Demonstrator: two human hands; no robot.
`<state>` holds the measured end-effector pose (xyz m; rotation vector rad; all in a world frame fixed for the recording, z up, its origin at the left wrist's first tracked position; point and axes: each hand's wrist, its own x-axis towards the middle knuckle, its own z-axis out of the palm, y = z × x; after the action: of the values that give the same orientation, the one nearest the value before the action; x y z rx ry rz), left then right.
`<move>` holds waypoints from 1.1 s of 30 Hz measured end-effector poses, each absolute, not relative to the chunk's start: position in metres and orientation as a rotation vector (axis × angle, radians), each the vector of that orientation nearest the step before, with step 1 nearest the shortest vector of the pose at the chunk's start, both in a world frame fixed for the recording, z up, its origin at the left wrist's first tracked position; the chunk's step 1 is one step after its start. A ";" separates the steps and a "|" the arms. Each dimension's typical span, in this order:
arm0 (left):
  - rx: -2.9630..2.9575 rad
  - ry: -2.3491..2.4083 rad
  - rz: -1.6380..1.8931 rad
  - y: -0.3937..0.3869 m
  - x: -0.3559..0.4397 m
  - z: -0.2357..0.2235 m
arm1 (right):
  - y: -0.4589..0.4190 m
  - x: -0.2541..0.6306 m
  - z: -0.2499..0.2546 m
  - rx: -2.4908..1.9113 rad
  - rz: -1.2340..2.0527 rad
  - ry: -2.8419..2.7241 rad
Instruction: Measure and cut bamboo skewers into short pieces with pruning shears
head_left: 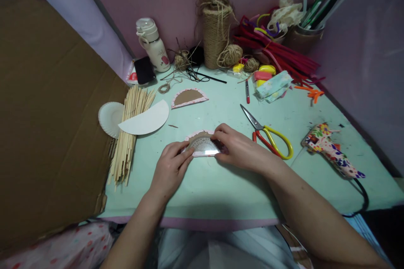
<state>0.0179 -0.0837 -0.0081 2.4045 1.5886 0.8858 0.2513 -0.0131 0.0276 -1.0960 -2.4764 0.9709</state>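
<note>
Both ends of a clear protractor (205,146) are in your grip, over a half-round cardboard piece (203,133) on the surface (221,191). Your left hand (170,160) holds its left end, your right hand (235,146) its right, fingers and thumbs loosely curled. Scissors (267,132) lie beside your right hand.

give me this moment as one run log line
left hand: at left end of protractor | right hand: at its right end | protractor: over pink-edged cardboard half-disc | scissors: lying right of protractor

No legible txt/nos.; protractor (203,145) incl.
</note>
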 end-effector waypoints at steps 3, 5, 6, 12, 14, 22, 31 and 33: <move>2.409 1.591 0.881 -0.084 0.018 -0.008 | -0.013 0.252 0.027 -1.092 0.961 -2.475; 2.412 1.598 0.874 -0.083 0.018 -0.008 | -0.013 0.251 0.027 -1.098 0.961 -2.476; 2.416 1.599 0.876 -0.083 0.018 -0.008 | -0.013 0.251 0.028 -1.101 0.964 -2.476; 2.422 1.607 0.891 -0.083 0.019 -0.006 | -0.014 0.251 0.027 -1.113 0.975 -2.473; 2.413 1.606 0.884 -0.084 0.019 -0.007 | -0.014 0.251 0.027 -1.118 0.973 -2.466; 2.415 1.609 0.882 -0.083 0.019 -0.006 | -0.014 0.251 0.028 -1.115 0.962 -2.483; 2.381 1.612 0.890 -0.084 0.019 -0.007 | -0.014 0.252 0.026 -1.119 0.963 -2.462; 2.385 1.609 0.882 -0.084 0.018 -0.007 | -0.014 0.252 0.026 -1.120 0.963 -2.464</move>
<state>0.0182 -0.0838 -0.0075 2.3850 1.6092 0.8821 0.2517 -0.0142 0.0259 -1.1197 -2.4638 0.9625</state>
